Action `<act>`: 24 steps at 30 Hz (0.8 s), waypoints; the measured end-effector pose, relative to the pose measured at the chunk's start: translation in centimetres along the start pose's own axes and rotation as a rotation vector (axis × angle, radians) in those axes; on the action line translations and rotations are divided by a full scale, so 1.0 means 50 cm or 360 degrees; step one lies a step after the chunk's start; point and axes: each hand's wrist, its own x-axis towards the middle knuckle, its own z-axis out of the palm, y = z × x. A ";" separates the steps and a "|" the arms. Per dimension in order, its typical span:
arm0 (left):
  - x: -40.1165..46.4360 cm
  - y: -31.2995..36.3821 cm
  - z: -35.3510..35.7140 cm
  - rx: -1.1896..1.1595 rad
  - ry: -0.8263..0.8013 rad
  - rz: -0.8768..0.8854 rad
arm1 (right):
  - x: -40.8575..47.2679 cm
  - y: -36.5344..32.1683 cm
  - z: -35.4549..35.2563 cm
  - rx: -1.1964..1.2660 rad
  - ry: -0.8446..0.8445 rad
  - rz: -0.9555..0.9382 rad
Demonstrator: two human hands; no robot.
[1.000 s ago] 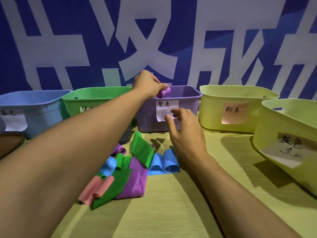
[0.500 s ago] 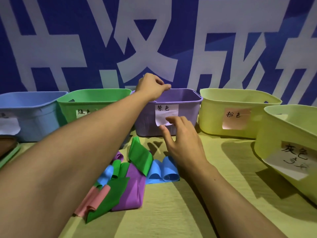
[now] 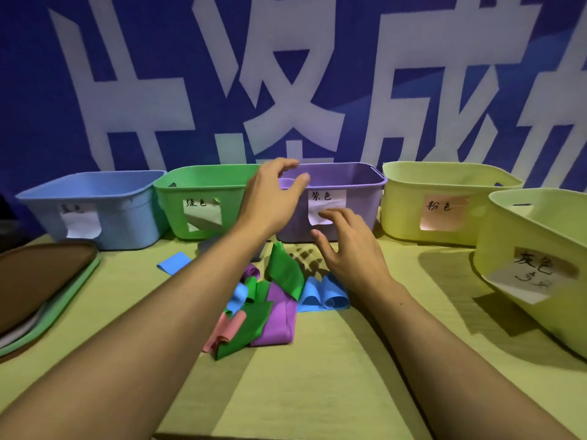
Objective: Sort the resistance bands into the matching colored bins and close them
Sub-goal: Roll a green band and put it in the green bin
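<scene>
My left hand [image 3: 273, 195] hovers at the front left corner of the purple bin [image 3: 355, 185], fingers loosely spread and holding nothing. My right hand [image 3: 349, 249] hangs open in front of that bin, just above the pile of bands. The pile lies on the table: a green band [image 3: 284, 271], a purple band [image 3: 278, 315], a blue band [image 3: 324, 293], a pink band [image 3: 225, 331]. A lone blue piece [image 3: 174, 262] lies to the left. The blue bin [image 3: 95, 201] and green bin [image 3: 203, 192] stand at the back left.
Two pale yellow bins, one labelled pink [image 3: 444, 198] and one labelled grey [image 3: 540, 249], stand at the right. Stacked lids [image 3: 41, 290] lie at the left table edge. A blue banner hangs behind the bins.
My left hand held a rolled purple band over the purple bin's rim a second ago; now the band is gone from it and its fingers have spread. My right hand barely moved.
</scene>
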 end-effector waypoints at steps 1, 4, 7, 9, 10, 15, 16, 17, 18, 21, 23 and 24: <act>-0.015 -0.006 -0.003 -0.0007 -0.0010 -0.0028 | 0.001 -0.005 -0.003 -0.0023 -0.0012 -0.0026; -0.051 -0.032 -0.005 0.0034 -0.0106 -0.0137 | 0.008 -0.021 -0.016 -0.0138 -0.0109 -0.0087; -0.080 -0.060 -0.008 0.0107 -0.0229 -0.0273 | 0.013 -0.036 -0.022 -0.0299 -0.0306 -0.0090; -0.101 -0.079 -0.009 0.0141 -0.0315 -0.0348 | 0.007 -0.046 -0.019 -0.0406 -0.0465 -0.0079; -0.110 -0.088 -0.008 0.0162 -0.0357 -0.0374 | 0.003 -0.053 -0.016 -0.0443 -0.0566 -0.0071; -0.142 -0.117 -0.006 0.0275 -0.0477 -0.0512 | -0.015 -0.082 -0.004 -0.0486 -0.0850 -0.0031; -0.145 -0.122 -0.005 0.0303 -0.0497 -0.0528 | -0.017 -0.086 -0.004 -0.0448 -0.0826 -0.0020; -0.146 -0.126 -0.005 0.0322 -0.0515 -0.0544 | -0.019 -0.090 -0.006 -0.0405 -0.0796 -0.0009; -0.148 -0.127 -0.005 0.0317 -0.0520 -0.0560 | -0.021 -0.095 -0.008 -0.0367 -0.0769 -0.0004; -0.142 -0.121 -0.009 0.0129 -0.0438 -0.0640 | -0.027 -0.106 -0.016 -0.0243 -0.0708 -0.0002; -0.131 -0.113 -0.011 -0.0007 -0.0375 -0.0724 | -0.035 -0.112 -0.020 -0.0171 -0.0676 -0.0056; -0.125 -0.107 -0.013 -0.0042 -0.0380 -0.0769 | -0.039 -0.116 -0.023 -0.0141 -0.0655 -0.0095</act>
